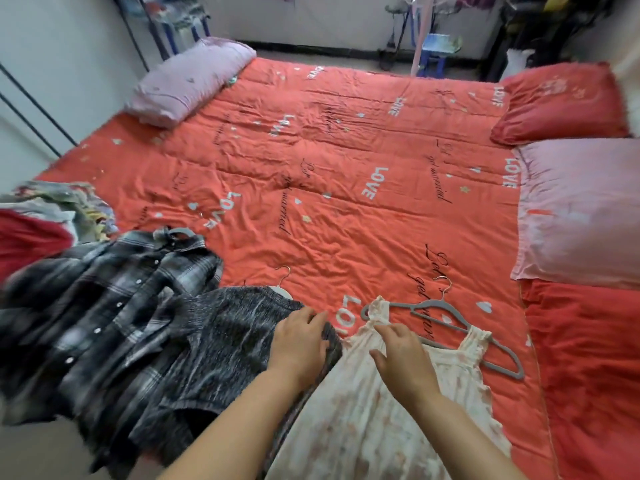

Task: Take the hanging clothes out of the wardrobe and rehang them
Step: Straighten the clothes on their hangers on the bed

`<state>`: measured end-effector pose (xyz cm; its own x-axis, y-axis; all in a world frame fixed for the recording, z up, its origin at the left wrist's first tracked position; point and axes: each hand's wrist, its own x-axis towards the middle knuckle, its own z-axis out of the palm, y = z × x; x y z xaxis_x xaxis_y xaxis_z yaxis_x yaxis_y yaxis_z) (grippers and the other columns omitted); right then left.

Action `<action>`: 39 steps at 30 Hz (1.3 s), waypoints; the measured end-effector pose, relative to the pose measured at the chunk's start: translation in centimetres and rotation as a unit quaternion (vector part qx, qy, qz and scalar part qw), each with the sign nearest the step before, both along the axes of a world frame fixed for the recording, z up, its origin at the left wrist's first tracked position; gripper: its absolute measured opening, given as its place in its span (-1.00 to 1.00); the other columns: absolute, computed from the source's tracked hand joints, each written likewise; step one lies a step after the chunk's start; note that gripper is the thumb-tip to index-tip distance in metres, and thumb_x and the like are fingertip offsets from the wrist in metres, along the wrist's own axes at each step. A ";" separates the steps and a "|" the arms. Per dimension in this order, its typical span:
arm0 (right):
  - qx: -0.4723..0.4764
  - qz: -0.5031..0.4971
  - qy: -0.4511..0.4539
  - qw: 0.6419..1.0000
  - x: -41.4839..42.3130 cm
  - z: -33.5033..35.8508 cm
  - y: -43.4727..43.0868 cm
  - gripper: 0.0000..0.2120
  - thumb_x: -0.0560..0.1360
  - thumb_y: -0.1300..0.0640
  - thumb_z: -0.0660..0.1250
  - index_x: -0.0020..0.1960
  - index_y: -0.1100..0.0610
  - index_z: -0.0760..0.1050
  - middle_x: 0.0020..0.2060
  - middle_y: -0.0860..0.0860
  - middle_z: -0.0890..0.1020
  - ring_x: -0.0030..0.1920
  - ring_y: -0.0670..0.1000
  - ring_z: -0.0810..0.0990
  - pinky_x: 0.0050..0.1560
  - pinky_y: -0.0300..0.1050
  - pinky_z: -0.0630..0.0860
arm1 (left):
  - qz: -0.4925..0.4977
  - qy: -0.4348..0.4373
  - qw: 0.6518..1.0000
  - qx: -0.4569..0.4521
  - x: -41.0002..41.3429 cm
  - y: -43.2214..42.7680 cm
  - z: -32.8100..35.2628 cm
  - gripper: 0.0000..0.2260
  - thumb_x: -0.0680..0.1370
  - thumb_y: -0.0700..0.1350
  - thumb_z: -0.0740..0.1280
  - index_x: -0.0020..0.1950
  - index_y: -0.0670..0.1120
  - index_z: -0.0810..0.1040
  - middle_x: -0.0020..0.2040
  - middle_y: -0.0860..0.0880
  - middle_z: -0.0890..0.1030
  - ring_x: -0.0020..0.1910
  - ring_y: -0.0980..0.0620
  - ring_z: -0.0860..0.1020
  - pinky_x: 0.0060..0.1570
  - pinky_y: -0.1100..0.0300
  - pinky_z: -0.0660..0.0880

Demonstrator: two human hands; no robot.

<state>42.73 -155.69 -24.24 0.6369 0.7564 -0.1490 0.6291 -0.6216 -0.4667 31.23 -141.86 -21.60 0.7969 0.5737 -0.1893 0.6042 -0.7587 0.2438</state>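
Observation:
A white floral dress [381, 420] lies on the red quilt [346, 161] at the near edge, with a grey hanger [460, 332] partly out of its neck. My right hand [403, 358] rests on the dress's top with fingers spread and relaxed. To its left lies a dark grey knit garment [221, 348] on a hanger whose metal hook [284, 274] shows. My left hand [300, 341] lies flat on that garment's right edge. Further left is a black-and-grey plaid shirt [104, 306] on a grey hanger [180, 232].
A heap of mixed clothes [52, 216] sits at the bed's left edge. Pillows lie around the quilt: lilac [187, 81] at the back left, red [557, 102] and pink [581, 209] on the right. A blue stool [436, 53] and racks stand beyond the bed.

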 end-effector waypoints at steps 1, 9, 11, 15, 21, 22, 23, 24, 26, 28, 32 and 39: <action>0.000 0.015 -0.008 1.000 -1.7 1.0 0.9 -0.55 0.50 0.10 0.32 0.37 0.10 0.37 0.22 0.07 0.48 0.26 0.12 0.40 0.24 -0.04 0.33 | 0.012 -0.002 1.000 0.006 -2.2 0.6 1.0 -0.53 0.57 0.01 0.20 0.47 0.02 0.20 0.40 0.01 0.29 0.38 0.00 0.25 0.29 0.15 0.18; 0.006 0.125 -0.054 0.991 -18.9 7.4 9.3 -0.52 0.49 0.10 0.34 0.38 0.14 0.37 0.22 0.09 0.48 0.25 0.16 0.42 0.22 0.00 0.38 | 0.112 -0.050 0.992 0.042 -23.0 6.2 6.9 -0.52 0.59 0.06 0.17 0.49 0.03 0.16 0.42 0.03 0.26 0.40 0.03 0.22 0.36 0.13 0.12; -0.005 0.156 -0.058 0.986 -24.2 8.5 11.6 -0.51 0.54 0.04 0.26 0.44 0.08 0.28 0.29 0.02 0.41 0.31 0.07 0.36 0.27 -0.09 0.33 | 0.139 -0.061 0.987 0.053 -29.0 7.6 8.0 -0.51 0.59 0.06 0.17 0.49 0.03 0.15 0.43 0.02 0.26 0.40 0.03 0.21 0.38 0.13 0.12; -0.001 0.209 -0.058 0.976 -34.5 9.8 16.2 -0.50 0.55 0.02 0.23 0.46 0.04 0.23 0.33 -0.03 0.36 0.33 0.02 0.32 0.32 -0.14 0.27 | 0.196 -0.064 0.975 0.079 -40.9 10.5 9.1 -0.51 0.59 0.06 0.16 0.49 0.03 0.14 0.42 0.02 0.27 0.40 0.02 0.22 0.38 0.13 0.12; -0.003 0.276 -0.062 0.959 -45.8 11.4 21.9 -0.51 0.55 0.01 0.21 0.45 0.02 0.25 0.33 -0.03 0.37 0.33 0.02 0.31 0.32 -0.13 0.28 | 0.285 -0.052 0.954 0.081 -54.7 14.1 9.8 -0.50 0.59 0.06 0.18 0.50 0.03 0.15 0.42 0.02 0.28 0.39 0.01 0.25 0.35 0.15 0.19; -0.004 0.287 -0.062 0.956 -47.3 11.6 22.9 -0.50 0.55 0.00 0.21 0.46 0.02 0.23 0.34 -0.03 0.36 0.34 0.02 0.30 0.33 -0.13 0.28 | 0.295 -0.052 0.951 0.082 -56.3 14.7 9.8 -0.51 0.59 0.06 0.18 0.50 0.03 0.15 0.42 0.02 0.28 0.38 0.01 0.25 0.34 0.16 0.20; -0.003 0.295 -0.062 0.953 -48.7 11.8 23.9 -0.50 0.56 0.00 0.21 0.47 0.02 0.21 0.34 -0.04 0.36 0.34 0.01 0.30 0.33 -0.13 0.27 | 0.305 -0.053 0.948 0.081 -57.9 15.4 9.8 -0.51 0.59 0.06 0.18 0.49 0.02 0.16 0.41 0.02 0.29 0.38 0.01 0.25 0.33 0.17 0.21; -0.001 0.301 -0.061 0.952 -49.9 11.9 25.0 -0.49 0.56 0.00 0.21 0.47 0.02 0.20 0.34 -0.04 0.36 0.35 0.01 0.30 0.34 -0.13 0.27 | 0.314 -0.055 0.945 0.080 -59.3 16.1 9.8 -0.51 0.59 0.05 0.18 0.49 0.02 0.16 0.41 0.02 0.29 0.38 0.02 0.26 0.32 0.17 0.22; 0.001 0.312 -0.064 0.948 -52.1 11.9 27.4 -0.52 0.56 0.00 0.20 0.46 0.03 0.22 0.33 -0.03 0.38 0.33 0.02 0.32 0.32 -0.14 0.27 | 0.328 -0.056 0.940 0.079 -61.8 17.7 9.7 -0.52 0.58 0.06 0.19 0.48 0.03 0.19 0.40 0.03 0.31 0.36 0.02 0.27 0.29 0.17 0.24; -0.006 0.322 -0.066 0.944 -54.1 11.6 30.1 -0.54 0.56 0.01 0.19 0.44 0.02 0.25 0.31 -0.02 0.39 0.31 0.03 0.34 0.30 -0.14 0.27 | 0.340 -0.055 0.935 0.081 -63.9 19.9 9.5 -0.53 0.57 0.06 0.19 0.47 0.03 0.20 0.38 0.04 0.32 0.34 0.03 0.30 0.28 0.18 0.25; -0.009 0.338 -0.064 0.939 -57.6 10.4 37.1 -0.50 0.55 -0.01 0.22 0.46 0.00 0.21 0.33 -0.05 0.37 0.33 0.01 0.33 0.31 -0.11 0.30 | 0.352 -0.051 0.930 0.088 -67.5 26.0 9.3 -0.52 0.57 0.06 0.20 0.47 0.03 0.21 0.36 0.06 0.34 0.32 0.04 0.32 0.25 0.19 0.26; -0.028 0.357 -0.051 0.932 -62.3 10.3 50.1 -0.50 0.54 -0.04 0.23 0.44 0.01 0.23 0.32 -0.04 0.37 0.32 0.03 0.34 0.27 -0.15 0.33 | 0.362 -0.028 0.928 0.083 -71.9 38.2 10.2 -0.52 0.56 0.06 0.19 0.46 0.03 0.21 0.35 0.06 0.34 0.31 0.02 0.34 0.25 0.17 0.29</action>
<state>-19.59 -105.59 -13.93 -0.0120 0.9859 -0.1672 0.9314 -0.0497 -0.3605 -40.71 -103.67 -11.41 0.1968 0.9802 -0.0206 0.9599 -0.1883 0.2075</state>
